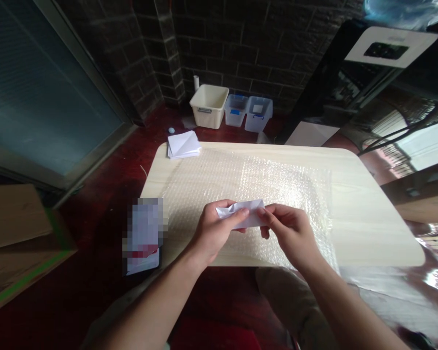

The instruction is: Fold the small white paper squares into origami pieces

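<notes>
A small folded piece of white paper [253,219] is held between both hands above the table's near side. My left hand [219,224] grips its left part, thumb lying across the front and fingers behind. At the right end, my right hand [286,224] pinches the paper's edge between thumb and fingers. Creases show along the paper's upper edge. Beneath the hands, a sheet of clear bubble wrap [204,180] covers much of the pale wooden table [368,209].
A stack of white paper [183,144] lies at the table's far left corner. Behind the table stand a cream basket [209,109] and two clear plastic bins [236,112]. On the left floor is a cardboard box [18,243]. A phone-like device [144,238], partly pixelated, sits by the left edge.
</notes>
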Available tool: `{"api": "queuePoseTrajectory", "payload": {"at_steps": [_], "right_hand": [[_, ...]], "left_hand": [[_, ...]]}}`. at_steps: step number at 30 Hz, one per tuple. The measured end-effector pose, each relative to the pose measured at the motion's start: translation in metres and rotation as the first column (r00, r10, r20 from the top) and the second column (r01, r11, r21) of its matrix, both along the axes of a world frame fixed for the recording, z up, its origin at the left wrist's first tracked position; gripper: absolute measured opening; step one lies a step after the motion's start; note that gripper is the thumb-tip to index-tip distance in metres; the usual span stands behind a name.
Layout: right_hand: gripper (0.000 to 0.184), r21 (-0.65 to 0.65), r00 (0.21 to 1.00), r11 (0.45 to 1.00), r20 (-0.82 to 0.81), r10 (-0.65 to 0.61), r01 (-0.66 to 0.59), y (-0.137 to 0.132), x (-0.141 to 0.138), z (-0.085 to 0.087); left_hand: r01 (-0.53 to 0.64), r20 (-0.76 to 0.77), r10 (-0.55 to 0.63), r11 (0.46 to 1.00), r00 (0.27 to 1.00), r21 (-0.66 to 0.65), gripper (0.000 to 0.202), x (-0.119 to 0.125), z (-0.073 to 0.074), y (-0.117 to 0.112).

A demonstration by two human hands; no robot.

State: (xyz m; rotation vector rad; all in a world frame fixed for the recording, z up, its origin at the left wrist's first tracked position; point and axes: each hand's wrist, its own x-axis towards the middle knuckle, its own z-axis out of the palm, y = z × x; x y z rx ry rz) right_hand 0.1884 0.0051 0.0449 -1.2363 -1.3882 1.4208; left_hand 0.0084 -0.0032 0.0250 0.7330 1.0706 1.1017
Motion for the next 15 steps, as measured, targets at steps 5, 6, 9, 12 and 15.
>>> {"api": "queuePoseTrajectory", "payload": {"at_steps": [5, 6, 9, 12, 15], "right_hand": [[0.028, -0.092, 0.975, 0.996, -0.222, -0.005, -0.016, 0.0032, 0.0009, -0.0034], [0.028, -0.097, 0.971, 0.995, -0.240, 0.001, -0.025, 0.0035, 0.0006, -0.0040], [0.030, -0.073, 0.975, 0.997, -0.222, 0.002, -0.019, 0.0027, -0.0005, -0.0042], [0.031, -0.016, 0.988, 0.999, -0.150, -0.037, 0.035, -0.0002, -0.0019, -0.0017], [0.026, 0.080, 0.994, 0.994, -0.082, -0.074, 0.080, -0.0037, -0.0043, 0.0012]], "left_hand": [[0.078, 0.149, -0.077, 0.997, 0.986, -0.007, 0.027, -0.0031, 0.0048, 0.0002], [0.105, 0.172, -0.103, 0.994, 0.980, -0.002, 0.026, -0.0036, 0.0052, 0.0000], [0.132, 0.166, -0.131, 0.991, 0.977, 0.004, 0.026, -0.0046, 0.0042, -0.0005], [0.093, 0.059, -0.094, 0.996, 0.994, 0.013, 0.029, -0.0041, 0.0011, -0.0006], [0.048, -0.038, -0.047, 0.998, 0.998, 0.035, 0.030, -0.0017, 0.0001, -0.0007]]}}
